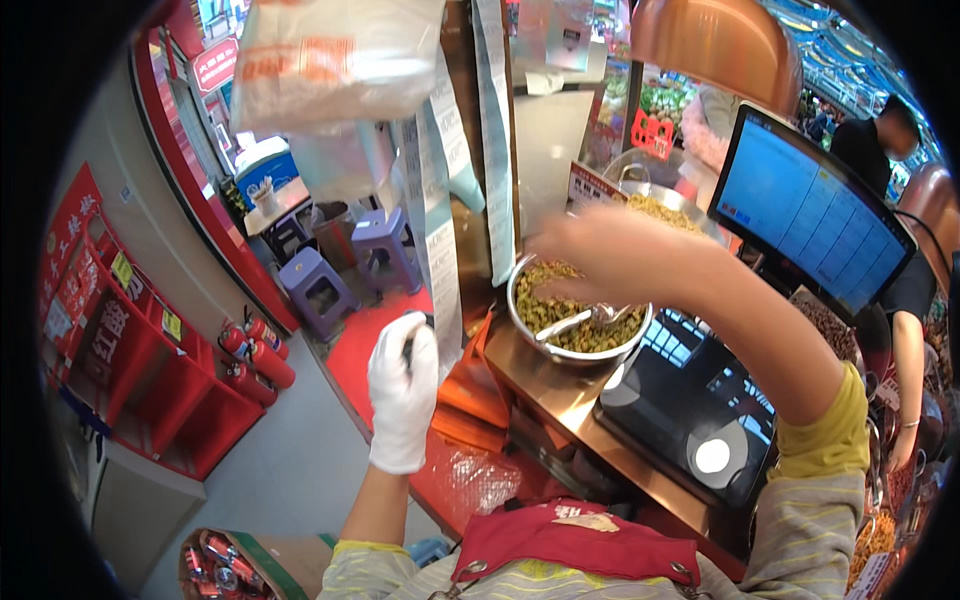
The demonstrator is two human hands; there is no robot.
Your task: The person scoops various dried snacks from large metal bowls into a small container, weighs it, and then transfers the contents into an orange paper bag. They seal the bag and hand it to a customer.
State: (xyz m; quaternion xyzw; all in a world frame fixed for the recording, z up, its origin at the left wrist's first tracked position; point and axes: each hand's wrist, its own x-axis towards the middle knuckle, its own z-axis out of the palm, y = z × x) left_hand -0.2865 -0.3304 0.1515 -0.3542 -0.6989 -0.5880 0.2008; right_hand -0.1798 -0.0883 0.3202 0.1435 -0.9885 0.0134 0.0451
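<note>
My left hand (405, 394), in a white glove, is raised with its fingers curled. A dark patch shows between thumb and fingers, too unclear to name. Right behind it hang strips of printed label stickers (444, 259). My bare right hand (600, 251) is blurred by motion, over a steel bowl (517, 319) of chopped greenish-brown food (551, 296). Its thumb stands apart from the fingers, with nothing visible between them. Metal tongs (570, 324) lie on the food. Beside the bowl, under my right forearm, is a black scale or glossy panel (675, 397).
A lit touchscreen (810, 210) stands at right, beyond my forearm. Plastic bags (337, 67) hang overhead. An orange bag (472, 397) sits by the counter's edge. Purple stools (319, 289), fire extinguishers (270, 364) and a red rack (165, 382) are at left. Another person's arm (907, 375) reaches in at right.
</note>
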